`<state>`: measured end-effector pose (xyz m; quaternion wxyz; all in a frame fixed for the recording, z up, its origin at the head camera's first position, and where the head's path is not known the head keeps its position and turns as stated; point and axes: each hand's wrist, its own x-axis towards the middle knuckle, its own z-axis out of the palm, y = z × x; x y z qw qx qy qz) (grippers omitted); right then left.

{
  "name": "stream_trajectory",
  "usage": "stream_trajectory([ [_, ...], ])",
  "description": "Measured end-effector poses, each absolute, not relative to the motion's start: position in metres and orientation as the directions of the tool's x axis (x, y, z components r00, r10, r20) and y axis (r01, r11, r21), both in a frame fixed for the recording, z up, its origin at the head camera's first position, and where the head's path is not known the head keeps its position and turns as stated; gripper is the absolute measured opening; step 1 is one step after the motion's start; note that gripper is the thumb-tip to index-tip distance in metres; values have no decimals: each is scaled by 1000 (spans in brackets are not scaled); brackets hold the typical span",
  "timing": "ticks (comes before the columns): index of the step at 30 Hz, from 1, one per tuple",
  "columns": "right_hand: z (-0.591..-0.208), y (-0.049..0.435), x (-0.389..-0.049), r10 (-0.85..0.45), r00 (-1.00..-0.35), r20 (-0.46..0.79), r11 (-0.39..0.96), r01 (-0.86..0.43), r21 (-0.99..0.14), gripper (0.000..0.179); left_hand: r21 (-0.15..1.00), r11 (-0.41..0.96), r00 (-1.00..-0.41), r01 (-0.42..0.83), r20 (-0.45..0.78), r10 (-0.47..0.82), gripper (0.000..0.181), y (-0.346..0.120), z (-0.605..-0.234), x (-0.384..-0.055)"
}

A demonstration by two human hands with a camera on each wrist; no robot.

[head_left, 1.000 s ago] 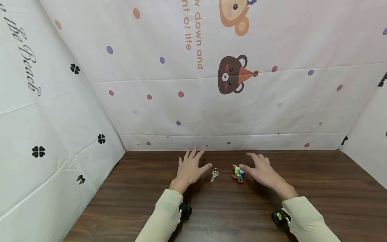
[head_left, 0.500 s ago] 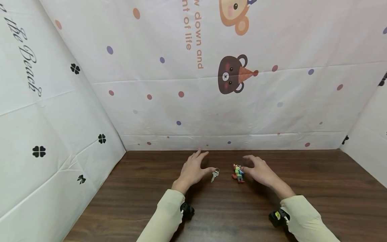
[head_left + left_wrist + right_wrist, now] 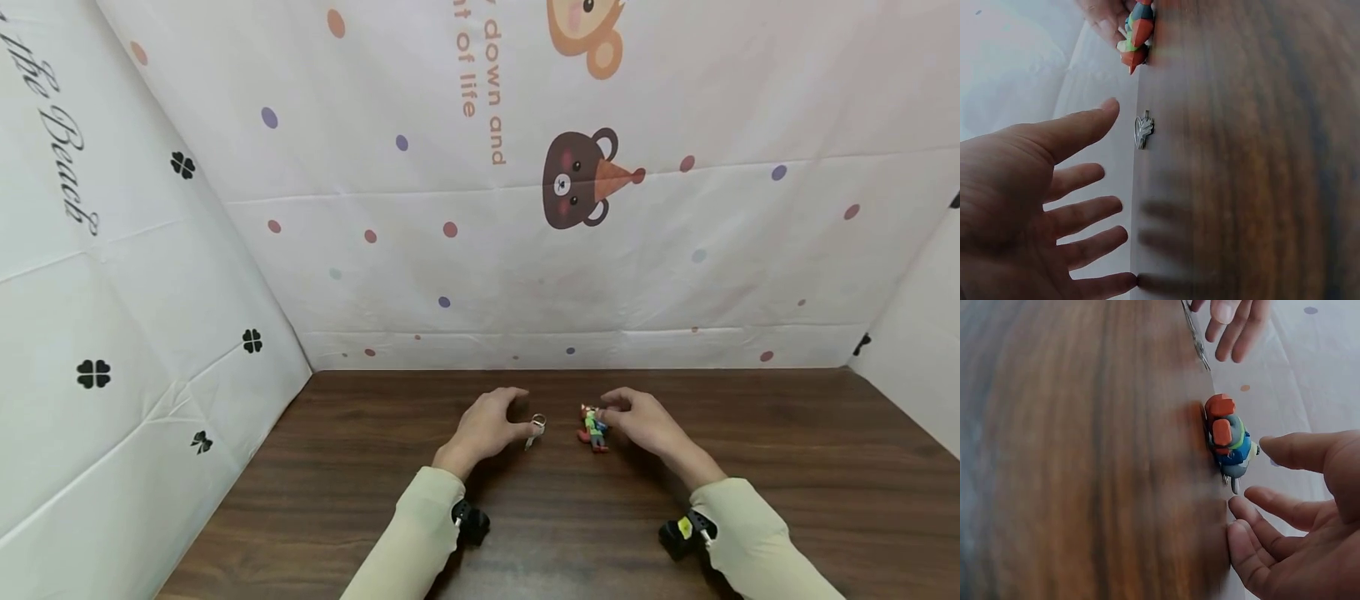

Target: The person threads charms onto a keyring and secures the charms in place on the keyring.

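A silver key on a ring lies on the table, just right of my left hand. In the left wrist view that hand's thumb and fingers are spread and relaxed, with a small gap between the thumb and the key. To the right of the key lies a small fox figurine in a green top, with orange-red tail and feet. My right hand hovers at its right side; in the right wrist view the thumb and loosely bent fingers stand either side of the figurine, not closed round it.
The dark wooden table meets a white printed cloth along its back edge, close behind both hands. Another white cloth wall rises at the left. Each wrist carries a black camera, such as the left wrist camera.
My left hand has moved right and lower toward the key, its fingers less stretched, the thumb now overlapping the key. The right hand has drawn slightly closer to the figurine. Both objects stay put.
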<state>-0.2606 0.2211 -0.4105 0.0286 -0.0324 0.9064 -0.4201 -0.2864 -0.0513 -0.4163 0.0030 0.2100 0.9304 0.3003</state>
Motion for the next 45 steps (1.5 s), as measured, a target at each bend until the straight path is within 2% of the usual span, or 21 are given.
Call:
stream_trajectory([
  [7,-414,220,-261,-95,-995,-20,641,-45,-766,48,523,742,-899,420,130,418,45,-49,-419,-284],
  [17,-412,220,-263,-138,-989,-53,635,-48,-771,39,494,717,-862,492,163,479,23,-45,-419,-283],
  [26,-409,222,-263,-213,-976,-45,581,-89,-809,42,456,746,-868,485,147,475,12,-43,-417,-282],
  [29,-409,222,-262,-199,-978,-56,593,-75,-802,41,449,756,-874,476,149,462,7,-42,-418,-282],
  [36,-409,218,-261,-172,-985,4,708,-126,-695,41,439,768,-881,466,150,449,11,-39,-419,-283],
  [41,-411,218,-261,-193,-981,29,710,-160,-686,24,438,762,-876,476,160,455,29,-38,-419,-284],
  [45,-409,219,-262,-218,-976,30,745,-186,-640,26,431,760,-871,486,174,458,38,-39,-419,-284],
])
